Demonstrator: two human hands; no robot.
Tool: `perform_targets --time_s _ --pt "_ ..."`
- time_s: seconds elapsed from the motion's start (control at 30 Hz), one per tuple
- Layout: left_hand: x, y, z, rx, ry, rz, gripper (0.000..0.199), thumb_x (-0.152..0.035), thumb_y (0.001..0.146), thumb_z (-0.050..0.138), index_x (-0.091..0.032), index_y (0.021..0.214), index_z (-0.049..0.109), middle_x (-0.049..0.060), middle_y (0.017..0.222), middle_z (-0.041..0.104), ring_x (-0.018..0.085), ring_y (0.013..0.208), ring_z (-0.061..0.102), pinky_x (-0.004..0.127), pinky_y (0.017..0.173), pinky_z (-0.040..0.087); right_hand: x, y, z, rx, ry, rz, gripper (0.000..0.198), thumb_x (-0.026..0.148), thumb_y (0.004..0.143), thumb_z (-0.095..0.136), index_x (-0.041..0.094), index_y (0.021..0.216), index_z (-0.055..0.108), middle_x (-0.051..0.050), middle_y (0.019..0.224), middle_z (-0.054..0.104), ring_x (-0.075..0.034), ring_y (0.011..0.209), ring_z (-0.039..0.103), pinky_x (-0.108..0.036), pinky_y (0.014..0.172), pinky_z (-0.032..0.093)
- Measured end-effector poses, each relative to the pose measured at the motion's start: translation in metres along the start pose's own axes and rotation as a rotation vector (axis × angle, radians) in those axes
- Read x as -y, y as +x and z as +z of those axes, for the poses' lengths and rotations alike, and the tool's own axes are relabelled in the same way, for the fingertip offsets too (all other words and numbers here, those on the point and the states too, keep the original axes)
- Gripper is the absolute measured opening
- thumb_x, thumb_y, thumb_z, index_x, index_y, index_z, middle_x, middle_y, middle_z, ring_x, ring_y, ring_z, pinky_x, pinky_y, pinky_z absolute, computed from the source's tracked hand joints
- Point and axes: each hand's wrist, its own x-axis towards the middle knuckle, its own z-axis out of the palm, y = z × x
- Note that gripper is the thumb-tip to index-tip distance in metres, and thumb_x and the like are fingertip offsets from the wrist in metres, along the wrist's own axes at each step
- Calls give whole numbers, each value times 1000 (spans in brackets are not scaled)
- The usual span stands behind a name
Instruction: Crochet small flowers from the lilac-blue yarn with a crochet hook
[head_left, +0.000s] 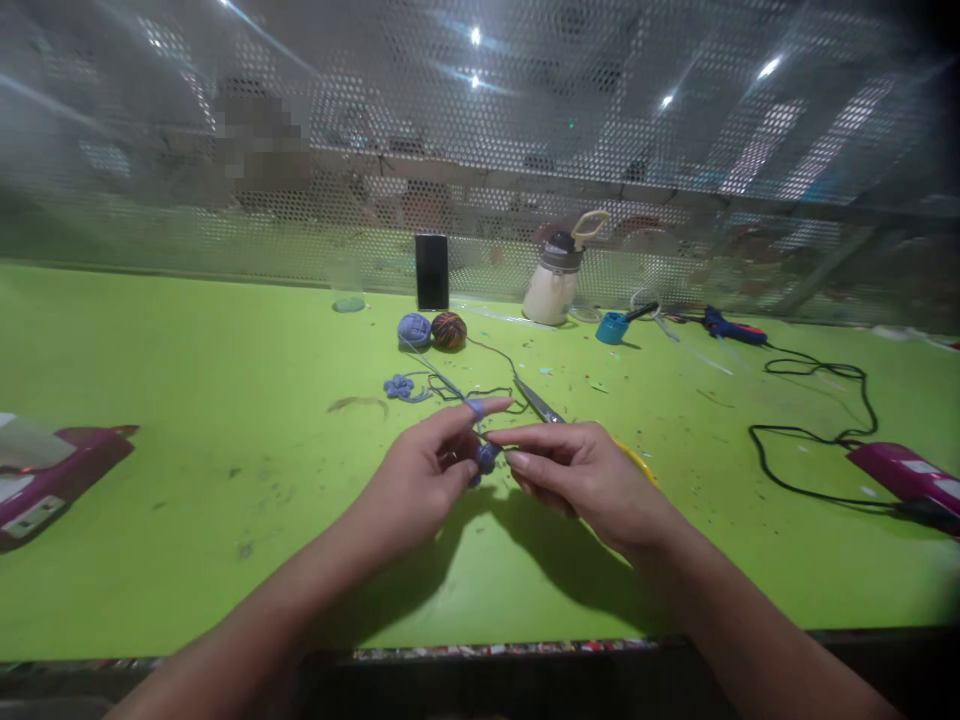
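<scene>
A small purple crocheted piece [487, 458] is pinched between the thumb and fingers of my left hand [424, 465]. Purple yarn loops round the raised left index finger and runs back to the purple yarn ball [414, 330]. My right hand [589, 475] is closed close beside the piece, pinching what looks like a thin crochet hook, mostly hidden by the fingers. Beyond the hands lies a purple crocheted flower [399, 386] with a tail of yarn. Scissors [538, 401] with yellow handles lie partly behind my right hand.
A dark multicoloured yarn ball [449, 331] touches the purple one. Behind stand a black phone [432, 272], a clear cup [349, 302] and a white bottle [551, 290]. Rightward are a blue tape roll [612, 328], a glue gun [735, 327] and a corded power strip [904, 472]; another strip [71, 475] sits left.
</scene>
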Motion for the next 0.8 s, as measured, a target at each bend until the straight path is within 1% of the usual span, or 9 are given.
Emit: perform_targets --time_s 0.1,0.2,0.3,0.33,0.4,0.5,0.57,0.67,0.8 --pt "6 -2 4 -58 285 155 54 -3 84 51 -30 130 63 3 83 57 19 76 50 34 73 40 1 2 7 -48 11 29 27 25 78 72 12 101 77 6 49 47 -6 40 34 -20 39 23" --pt "13 -5 9 -156 534 311 59 1 81 50 -33 127 66 2 74 48 20 72 44 32 65 34 -2 4 14 -91 129 32 23 25 76 74 12 96 77 6 51 49 -4 39 34 -19 38 21" --pt "15 -8 13 -265 573 413 55 0 81 52 -32 122 69 4 78 52 21 75 45 33 67 34 -7 3 20 -127 342 20 30 27 76 76 15 104 74 5 56 55 -3 38 35 -18 37 21" --pt "14 -8 14 -294 497 403 51 -3 83 54 -31 123 68 4 81 56 21 77 48 34 70 36 -8 2 21 -136 404 12 33 28 76 76 16 107 72 5 57 56 -3 37 35 -17 37 22" --pt "10 -7 14 -316 205 280 46 -10 84 61 -27 127 65 4 85 63 20 80 54 35 75 41 -8 0 22 -147 477 -6 36 28 76 77 17 111 71 5 57 57 -3 36 35 -17 36 22" --pt "3 -2 8 -244 -310 -5 50 -14 76 75 -21 124 65 1 80 66 17 79 60 32 79 46 -7 -3 21 -150 483 -23 36 27 79 77 20 113 71 5 59 58 -3 37 35 -17 37 21" --pt "-1 1 3 -175 -519 -121 50 -9 69 80 -18 116 69 0 76 67 15 75 61 29 77 47 -6 -6 19 -131 453 -42 36 27 81 75 22 117 71 5 59 56 -3 39 35 -17 38 21" --pt "-4 3 -5 -84 -652 -214 46 -3 64 80 -17 107 74 0 74 67 12 69 61 26 71 46 -4 -10 17 -105 380 -73 38 26 83 73 24 120 70 5 58 52 -5 42 35 -18 39 21" --pt "-5 3 -12 -13 -659 -279 40 -2 62 80 -16 99 77 1 73 66 11 66 59 25 67 43 -3 -13 15 -104 285 -111 32 29 82 71 24 114 75 5 56 45 -7 47 33 -20 42 22"
